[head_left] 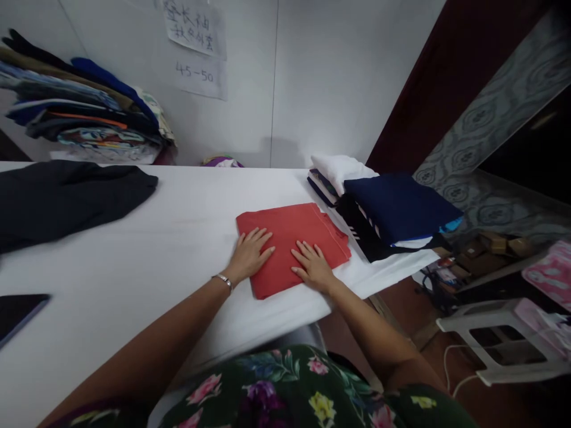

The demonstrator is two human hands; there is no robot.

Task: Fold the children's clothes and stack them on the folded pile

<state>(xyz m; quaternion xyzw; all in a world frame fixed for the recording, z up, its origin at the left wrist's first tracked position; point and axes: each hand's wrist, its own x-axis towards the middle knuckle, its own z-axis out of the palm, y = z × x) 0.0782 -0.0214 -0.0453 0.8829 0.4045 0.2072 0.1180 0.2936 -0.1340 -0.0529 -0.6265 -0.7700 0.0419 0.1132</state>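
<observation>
A folded red garment (294,229) lies flat on the white table (187,208) in front of me. My left hand (250,254) rests on its left part with the fingers spread. Lying flat on the lower right part is my right hand (313,266), its fingers apart too. Neither hand grips anything. Layered edges of the cloth show along the garment's right side. What kind of garment it is cannot be made out from the folds.
On the right stands a pile of folded clothes with a navy garment (397,205) and a white one (341,169). A dark garment (66,199) and a phone-like device (20,312) lie left. Behind is a tall clothes stack (89,113). A white stool (504,339) stands at right.
</observation>
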